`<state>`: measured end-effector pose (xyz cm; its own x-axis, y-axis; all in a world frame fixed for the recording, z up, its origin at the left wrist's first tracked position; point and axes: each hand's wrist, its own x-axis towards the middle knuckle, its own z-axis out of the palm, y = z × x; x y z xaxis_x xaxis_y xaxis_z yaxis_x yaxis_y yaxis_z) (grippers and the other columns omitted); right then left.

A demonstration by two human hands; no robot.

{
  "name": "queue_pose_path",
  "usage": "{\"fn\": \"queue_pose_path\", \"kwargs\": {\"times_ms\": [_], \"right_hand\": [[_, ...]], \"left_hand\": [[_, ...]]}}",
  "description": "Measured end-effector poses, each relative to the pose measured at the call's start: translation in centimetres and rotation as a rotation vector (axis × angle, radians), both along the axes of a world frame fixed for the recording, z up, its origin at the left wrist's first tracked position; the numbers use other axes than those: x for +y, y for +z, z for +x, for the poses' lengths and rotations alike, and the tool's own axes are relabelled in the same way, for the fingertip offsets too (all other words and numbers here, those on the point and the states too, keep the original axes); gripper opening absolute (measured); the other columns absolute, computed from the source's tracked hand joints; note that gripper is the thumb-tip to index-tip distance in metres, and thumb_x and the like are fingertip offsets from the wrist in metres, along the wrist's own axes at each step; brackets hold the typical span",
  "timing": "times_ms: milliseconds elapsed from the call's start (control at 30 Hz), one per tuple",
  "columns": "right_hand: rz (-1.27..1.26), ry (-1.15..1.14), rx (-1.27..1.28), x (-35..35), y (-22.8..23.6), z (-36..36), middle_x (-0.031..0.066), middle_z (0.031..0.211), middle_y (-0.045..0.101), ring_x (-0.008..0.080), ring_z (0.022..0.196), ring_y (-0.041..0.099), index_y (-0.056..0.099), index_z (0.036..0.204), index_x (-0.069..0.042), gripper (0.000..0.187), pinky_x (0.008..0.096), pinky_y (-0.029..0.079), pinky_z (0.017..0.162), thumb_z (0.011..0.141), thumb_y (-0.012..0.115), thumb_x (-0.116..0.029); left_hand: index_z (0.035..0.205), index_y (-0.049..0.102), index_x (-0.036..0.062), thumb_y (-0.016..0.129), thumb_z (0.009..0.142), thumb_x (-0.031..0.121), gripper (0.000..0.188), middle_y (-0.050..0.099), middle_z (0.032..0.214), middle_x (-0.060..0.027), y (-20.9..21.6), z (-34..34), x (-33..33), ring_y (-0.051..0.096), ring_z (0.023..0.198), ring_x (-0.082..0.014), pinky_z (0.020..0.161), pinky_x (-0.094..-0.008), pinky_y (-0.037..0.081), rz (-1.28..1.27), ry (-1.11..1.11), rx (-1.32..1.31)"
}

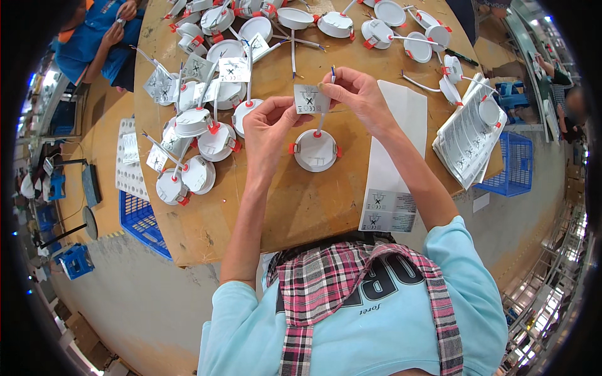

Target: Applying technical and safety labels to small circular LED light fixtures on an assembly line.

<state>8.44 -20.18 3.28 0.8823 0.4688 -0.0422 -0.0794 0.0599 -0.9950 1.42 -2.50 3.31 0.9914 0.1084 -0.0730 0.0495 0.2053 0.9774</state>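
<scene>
A small silver-grey printed label (308, 99) is held up over the middle of the table, beside the white cable (323, 120) of a round white downlight (315, 152). My left hand (271, 125) is closed, pinching the label's left lower corner between thumb and fingers. At its right edge, my right hand (359, 94) pinches the label close to the cable; whether it also grips the cable I cannot tell. The downlight rests on the table with a red-tipped clip at each side, its cable rising from a red grommet to bare wire ends.
Several labelled downlights (193, 122) crowd the left, and more (335, 25) lie along the far side. A label backing sheet (396, 131) lies under my right forearm. Stacked label sheets (467, 135) sit at the right, with a downlight on top. Blue crates (515, 164) stand below the table. A co-worker (94, 41) works at the far left.
</scene>
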Motion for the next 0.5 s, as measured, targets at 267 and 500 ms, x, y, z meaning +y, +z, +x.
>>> {"fn": "queue_pose_path", "kwargs": {"times_ms": [267, 500], "right_hand": [[0.012, -0.032, 0.017, 0.4, 0.6, -0.5, 0.0023, 0.082, 0.063, 0.0088, 0.075, 0.059, 0.061, 0.090, -0.004, 0.015, 0.0252, 0.051, 0.069, 0.088, 0.062, -0.018], [0.022, -0.080, 0.036, -0.2, 0.2, -0.4, 0.0008, 0.080, 0.061, 0.0074, 0.074, 0.058, 0.060, 0.089, -0.004, 0.015, 0.0243, 0.050, 0.068, 0.089, 0.061, -0.019]], "left_hand": [[0.109, 0.059, -0.0078, 0.058, 0.089, 0.011, 0.027, 0.067, 0.093, -0.0157, -0.4, -0.1, 0.7, 0.068, 0.082, -0.0215, 0.075, -0.0305, 0.055, -0.165, -0.089, 0.090], [0.114, 0.056, -0.0064, 0.051, 0.093, 0.014, 0.030, 0.064, 0.103, -0.0152, -0.1, -2.0, 0.0, 0.063, 0.095, -0.0204, 0.086, -0.0316, 0.049, -0.209, -0.041, 0.050]]}}
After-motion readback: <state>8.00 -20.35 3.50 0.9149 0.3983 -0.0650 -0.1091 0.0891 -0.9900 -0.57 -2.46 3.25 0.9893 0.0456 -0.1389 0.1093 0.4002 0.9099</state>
